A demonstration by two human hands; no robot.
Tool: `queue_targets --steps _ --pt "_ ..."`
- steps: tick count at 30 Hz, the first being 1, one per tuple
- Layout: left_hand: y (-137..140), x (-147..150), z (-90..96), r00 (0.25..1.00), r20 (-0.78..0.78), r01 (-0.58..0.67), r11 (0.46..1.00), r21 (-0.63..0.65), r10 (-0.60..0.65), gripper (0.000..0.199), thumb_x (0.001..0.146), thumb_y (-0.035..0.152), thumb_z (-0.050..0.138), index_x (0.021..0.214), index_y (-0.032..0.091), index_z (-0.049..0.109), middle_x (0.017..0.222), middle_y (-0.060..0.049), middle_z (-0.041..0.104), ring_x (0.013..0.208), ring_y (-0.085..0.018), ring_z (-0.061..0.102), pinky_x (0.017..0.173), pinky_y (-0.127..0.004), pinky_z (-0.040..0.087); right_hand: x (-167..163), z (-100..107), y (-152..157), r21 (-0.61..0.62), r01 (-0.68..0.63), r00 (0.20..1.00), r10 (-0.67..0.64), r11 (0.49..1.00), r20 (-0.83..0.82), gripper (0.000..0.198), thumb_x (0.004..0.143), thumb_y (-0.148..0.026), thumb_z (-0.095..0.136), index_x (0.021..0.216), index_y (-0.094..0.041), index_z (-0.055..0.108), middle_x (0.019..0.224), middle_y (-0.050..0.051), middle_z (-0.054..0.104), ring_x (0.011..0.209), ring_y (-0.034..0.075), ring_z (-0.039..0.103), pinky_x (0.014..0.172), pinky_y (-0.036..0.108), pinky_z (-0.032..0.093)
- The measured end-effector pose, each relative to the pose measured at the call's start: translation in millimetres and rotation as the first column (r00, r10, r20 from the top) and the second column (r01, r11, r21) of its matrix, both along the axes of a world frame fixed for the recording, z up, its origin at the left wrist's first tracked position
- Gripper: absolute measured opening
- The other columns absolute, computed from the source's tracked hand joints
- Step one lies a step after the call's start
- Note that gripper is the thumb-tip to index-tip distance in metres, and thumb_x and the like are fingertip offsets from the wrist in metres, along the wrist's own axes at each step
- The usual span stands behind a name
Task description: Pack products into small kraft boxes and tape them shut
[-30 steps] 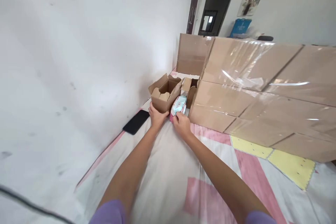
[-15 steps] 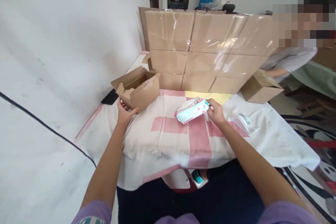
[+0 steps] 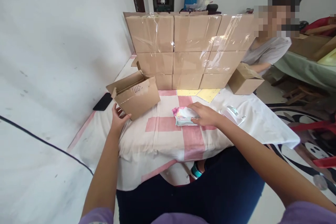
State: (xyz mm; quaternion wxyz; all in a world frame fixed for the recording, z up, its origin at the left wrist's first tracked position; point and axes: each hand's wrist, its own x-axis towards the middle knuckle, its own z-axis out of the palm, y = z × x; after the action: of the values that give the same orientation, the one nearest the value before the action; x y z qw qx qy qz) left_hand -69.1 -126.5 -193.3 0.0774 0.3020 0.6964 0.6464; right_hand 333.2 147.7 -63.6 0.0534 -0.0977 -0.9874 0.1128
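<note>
An open cardboard box point(image 3: 141, 100) stands tilted on the cloth at the left, its flaps raised. My left hand point(image 3: 120, 116) grips its lower near corner, thumb in front and fingers on the left side. A soft pack of wipes point(image 3: 180, 118), pale with pink and light blue print, is on the cloth in the middle. My right hand point(image 3: 205, 113) is closed over its right end, hiding that part of it. To the right of this hand lies a white tape dispenser point(image 3: 233, 114).
A wall of taped cardboard boxes point(image 3: 190, 35) rises along the far side. A black phone point(image 3: 102, 102) lies by the white wall at left. Yellow sheets point(image 3: 208, 94) lie before the stack. At right, a co-worker's arm point(image 3: 259, 67) reaches behind another box point(image 3: 244, 80).
The pack has been lowered onto the cloth, and my right hand has shifted from its end to over its top. My left hand has tipped the box so its printed side shows more.
</note>
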Motion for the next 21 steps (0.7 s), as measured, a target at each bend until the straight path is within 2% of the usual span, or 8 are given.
queue_targets --steps 4,10,13,16,21 --pt "-1 -2 -1.8 0.996 0.006 0.085 0.995 -0.049 -0.085 0.118 0.052 0.035 0.088 0.151 0.032 0.025 0.141 -0.012 0.047 0.133 -0.033 0.051 0.1 -0.047 0.055 -28 10 3 -0.001 0.008 0.981 -0.008 1.0 0.193 0.046 0.076 -0.027 0.069 0.121 -0.019 0.062 0.121 0.014 0.061 0.114 0.033 0.056 0.083 0.04 0.05" --pt "-5 5 -4.4 0.977 -0.038 0.209 0.976 -0.066 -0.212 0.114 0.057 0.039 0.09 0.152 0.03 0.027 0.145 -0.014 0.046 0.135 -0.034 0.05 0.1 -0.046 0.055 -56 29 0 0.074 0.048 0.901 -0.075 0.996 0.426 0.044 0.066 -0.021 0.074 0.108 -0.02 0.062 0.107 0.011 0.059 0.088 0.027 0.06 0.061 0.033 0.043" --pt "-5 18 2.4 0.951 -0.061 0.299 0.95 -0.085 -0.304 0.113 0.062 0.042 0.088 0.154 0.029 0.025 0.147 -0.015 0.045 0.136 -0.034 0.049 0.102 -0.047 0.054 -58 41 -3 0.078 0.066 0.899 -0.093 0.995 0.428 0.046 0.062 -0.021 0.076 0.106 -0.021 0.061 0.101 0.009 0.059 0.081 0.025 0.059 0.057 0.032 0.04" --pt "-2 35 11.7 0.915 -0.07 0.391 0.916 -0.086 -0.397 0.113 0.065 0.044 0.087 0.156 0.028 0.023 0.15 -0.017 0.043 0.137 -0.035 0.048 0.103 -0.048 0.053 -47 58 -2 0.055 0.099 0.91 -0.113 0.994 0.398 0.052 0.062 -0.024 0.077 0.111 -0.021 0.061 0.102 0.009 0.061 0.083 0.026 0.061 0.062 0.032 0.045" --pt "-2 66 16.1 0.857 -0.055 0.507 0.857 -0.096 -0.513 0.113 0.068 0.043 0.086 0.158 0.027 0.019 0.154 -0.019 0.039 0.143 -0.037 0.042 0.107 -0.05 0.051 -12 105 3 0.066 0.15 0.945 -0.163 0.986 0.285 0.055 0.063 -0.029 0.079 0.114 -0.021 0.06 0.107 0.011 0.065 0.089 0.028 0.063 0.07 0.035 0.049"
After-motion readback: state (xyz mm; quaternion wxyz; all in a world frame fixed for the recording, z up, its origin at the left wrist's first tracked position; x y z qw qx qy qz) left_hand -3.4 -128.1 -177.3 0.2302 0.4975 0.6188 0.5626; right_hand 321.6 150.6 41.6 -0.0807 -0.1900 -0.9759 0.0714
